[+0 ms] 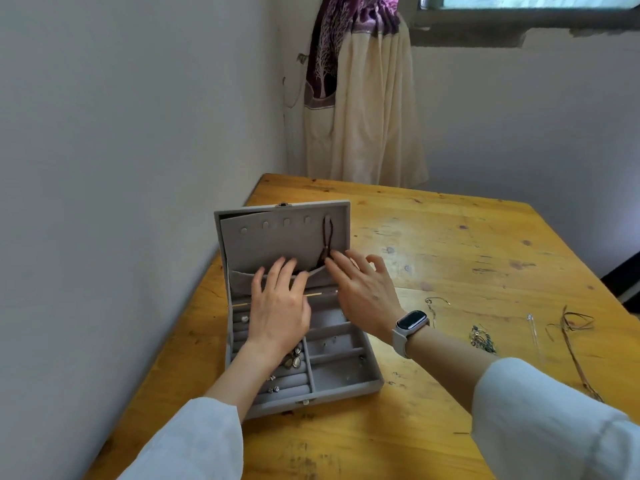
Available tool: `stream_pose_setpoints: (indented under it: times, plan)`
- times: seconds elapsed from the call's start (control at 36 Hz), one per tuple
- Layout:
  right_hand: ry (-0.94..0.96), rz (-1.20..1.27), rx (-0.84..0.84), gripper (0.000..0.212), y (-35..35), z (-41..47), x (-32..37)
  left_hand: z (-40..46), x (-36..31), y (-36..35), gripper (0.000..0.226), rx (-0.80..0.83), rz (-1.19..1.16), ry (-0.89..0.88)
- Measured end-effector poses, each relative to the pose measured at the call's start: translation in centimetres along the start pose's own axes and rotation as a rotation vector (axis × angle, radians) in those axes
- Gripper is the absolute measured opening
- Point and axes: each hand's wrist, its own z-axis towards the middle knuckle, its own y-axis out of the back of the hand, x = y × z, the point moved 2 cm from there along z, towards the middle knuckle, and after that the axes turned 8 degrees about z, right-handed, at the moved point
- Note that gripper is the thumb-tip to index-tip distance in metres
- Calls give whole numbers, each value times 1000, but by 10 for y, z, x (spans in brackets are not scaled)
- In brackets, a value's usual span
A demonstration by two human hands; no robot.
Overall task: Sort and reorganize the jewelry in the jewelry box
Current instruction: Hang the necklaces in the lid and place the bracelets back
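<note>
A grey velvet jewelry box [346, 386] stands open on the wooden table, its lid [277, 240] upright with a row of hooks. A dark beaded necklace [327, 237] hangs from the rightmost hook, its lower end dropping into the lid's pocket [242, 282]. My left hand [278, 306] lies with straight fingers on the pocket's edge. My right hand [363, 285], with a watch at the wrist, has spread fingers touching the pocket's right end beside the necklace. Earrings and pendants [294, 360] lie in the tray's left compartments.
On the table [450, 237] right of the box lie a thin chain [434, 304], a cluster of small jewelry [483, 339], a clear pin [533, 329] and a brown cord necklace [571, 337]. A wall runs along the table's left side; a curtain hangs behind.
</note>
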Motion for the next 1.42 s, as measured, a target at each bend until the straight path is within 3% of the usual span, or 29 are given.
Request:
stream_pose_setpoints:
  times: [0.19, 0.42, 0.56, 0.72, 0.81, 0.92, 1.03, 1.19, 1.28, 1.36, 1.42]
  plan:
    - [-95, 250, -48, 42, 25, -48, -23, -7, -23, 11, 49, 45, -56, 18]
    - [-353, 302, -66, 27, 45, -129, -88, -23, -121, 18, 47, 181, -303, -173]
    - [-638, 322, 73, 27, 46, -160, -129, -37, -176, 11, 58, 389, -342, -236]
    - [-810, 573, 325, 48, 41, -168, -142, -53, -192, -14, 70, 611, -140, -73]
    - [-816, 563, 335, 47, 38, -167, -141, -59, -192, -18, 70, 603, -119, -67]
    - [-836, 582, 252, 26, 36, -165, -138, -61, -191, -20, 71, 583, -94, -69]
    - [-823, 599, 193, 18, 40, -163, -133, -62, -191, -20, 70, 585, -97, -73]
    - [-904, 962, -12, 5, 66, -159, -123, -64, -189, -21, 70, 561, -126, -73]
    - [-893, 1184, -62, 10, 88, -152, -112, -64, -187, -19, 67, 545, -151, -83]
    - [-849, 1351, -43, 11, 110, -145, -98, -60, -184, -16, 55, 503, -337, -53]
    - [-799, 1426, -10, 11, 122, -142, -86, -58, -179, -9, 45, 480, -672, 74]
